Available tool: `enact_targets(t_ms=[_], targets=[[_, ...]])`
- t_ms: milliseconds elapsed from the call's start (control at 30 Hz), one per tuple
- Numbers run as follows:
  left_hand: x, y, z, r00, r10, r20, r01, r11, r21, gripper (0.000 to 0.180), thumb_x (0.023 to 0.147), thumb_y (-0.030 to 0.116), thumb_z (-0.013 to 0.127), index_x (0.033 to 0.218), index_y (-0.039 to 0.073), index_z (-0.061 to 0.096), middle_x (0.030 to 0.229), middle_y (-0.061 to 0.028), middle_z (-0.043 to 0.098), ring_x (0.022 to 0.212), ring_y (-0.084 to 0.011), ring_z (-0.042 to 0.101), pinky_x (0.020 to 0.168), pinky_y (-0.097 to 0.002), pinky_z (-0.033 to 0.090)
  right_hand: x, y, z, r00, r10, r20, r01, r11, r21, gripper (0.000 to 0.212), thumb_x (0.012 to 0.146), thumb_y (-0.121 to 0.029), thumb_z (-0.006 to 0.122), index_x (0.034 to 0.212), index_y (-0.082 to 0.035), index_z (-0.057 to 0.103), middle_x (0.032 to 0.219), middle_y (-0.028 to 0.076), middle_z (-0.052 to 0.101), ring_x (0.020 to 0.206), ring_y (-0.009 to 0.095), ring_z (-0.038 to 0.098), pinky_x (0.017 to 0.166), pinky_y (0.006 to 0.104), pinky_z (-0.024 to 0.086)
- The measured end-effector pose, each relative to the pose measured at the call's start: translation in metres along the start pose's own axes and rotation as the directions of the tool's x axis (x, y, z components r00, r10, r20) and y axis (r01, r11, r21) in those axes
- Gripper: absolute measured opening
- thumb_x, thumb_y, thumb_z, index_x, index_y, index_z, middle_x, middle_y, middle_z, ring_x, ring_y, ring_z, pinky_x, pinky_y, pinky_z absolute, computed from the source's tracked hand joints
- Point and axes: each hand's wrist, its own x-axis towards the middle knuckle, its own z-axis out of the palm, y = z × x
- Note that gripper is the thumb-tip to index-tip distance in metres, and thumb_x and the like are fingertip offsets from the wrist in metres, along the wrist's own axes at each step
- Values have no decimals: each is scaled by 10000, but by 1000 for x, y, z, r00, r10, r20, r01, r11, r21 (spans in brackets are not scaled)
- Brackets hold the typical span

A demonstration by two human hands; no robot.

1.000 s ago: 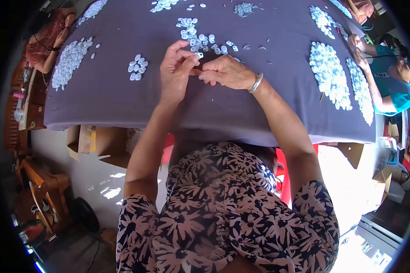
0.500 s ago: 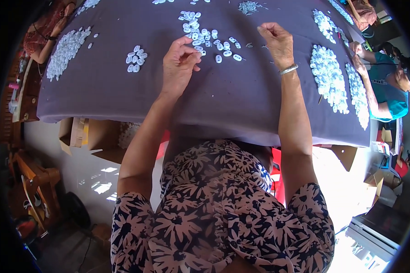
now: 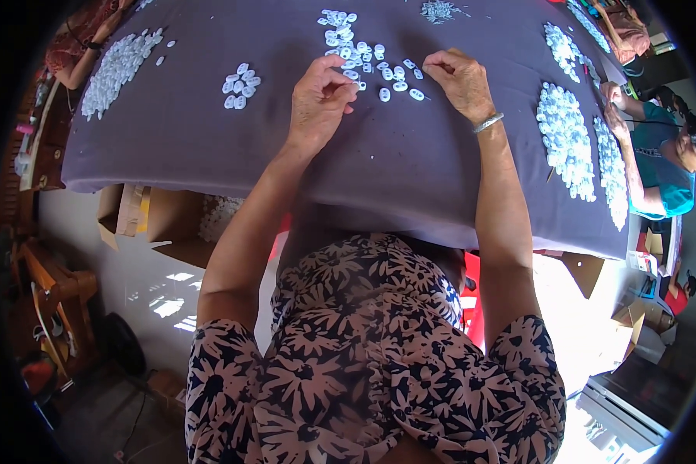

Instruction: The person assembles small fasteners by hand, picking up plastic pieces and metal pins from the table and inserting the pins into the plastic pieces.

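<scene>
My left hand (image 3: 322, 102) is over the near side of a loose scatter of small white oval plastic pieces (image 3: 399, 73), each with dark spots like holes. Thumb and fingers are pinched, and a small white oval piece (image 3: 361, 87) shows at their tips. To the right of the scatter, my right hand (image 3: 461, 80), with a bangle on its wrist, is closed with thumb and forefinger together. Whatever is between those fingertips is too small to make out. Beyond it, a heap of thin grey pin-like bits (image 3: 438, 11) lies on the dark tablecloth (image 3: 410, 182).
A small cluster of white pieces (image 3: 241, 85) lies left of my left hand. Larger heaps lie at the far left (image 3: 121, 73) and right (image 3: 566, 139). Other people sit at both sides, one in a teal top (image 3: 661, 155). Cardboard boxes (image 3: 174, 224) stand below the table edge.
My right hand has come left and down toward the scattered pieces. My left hand stays pinched with little movement. The whole view has shifted slightly.
</scene>
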Motion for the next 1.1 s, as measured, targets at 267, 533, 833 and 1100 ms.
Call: enact_targets(t_ms=[267, 533, 833, 1100], targets=[[1, 0, -2, 1000, -4, -5, 4, 1000, 21, 352, 813, -15, 625, 1140, -4, 494, 801, -54, 632, 685, -90, 584, 557, -223, 504, 0, -11, -6, 993, 8, 120, -14, 999, 50, 102, 759, -150, 713, 824, -75, 689, 734, 12, 604, 660, 128, 590, 643, 276, 491], [2, -4, -2, 1000, 19, 11, -19, 999, 30, 357, 810, 9, 632, 1145, -7, 508, 786, -32, 626, 675, -74, 583, 554, -219, 509, -2, -15, -1, 979, -62, 196, 22, 979, 201, 103, 773, -124, 713, 857, -68, 693, 774, -8, 617, 667, 87, 566, 642, 234, 480], [0, -2, 0, 1000, -4, -2, 4, 999, 34, 343, 809, 12, 635, 1132, -3, 521, 800, -29, 625, 686, -72, 592, 570, -227, 511, -4, -21, 13, 979, -134, 155, 116, 986, 119, 122, 757, -100, 724, 851, -56, 659, 741, -13, 567, 606, 68, 517, 576, 222, 453], [-3, 2, 0, 999, -36, 5, 36, 998, 56, 340, 829, 3, 624, 1151, -3, 516, 832, -38, 632, 724, -88, 589, 584, -213, 479, -7, -33, 13, 952, -164, 257, 119, 976, 184, 165, 726, -75, 745, 865, -57, 658, 746, -15, 564, 640, 69, 518, 603, 227, 460]])
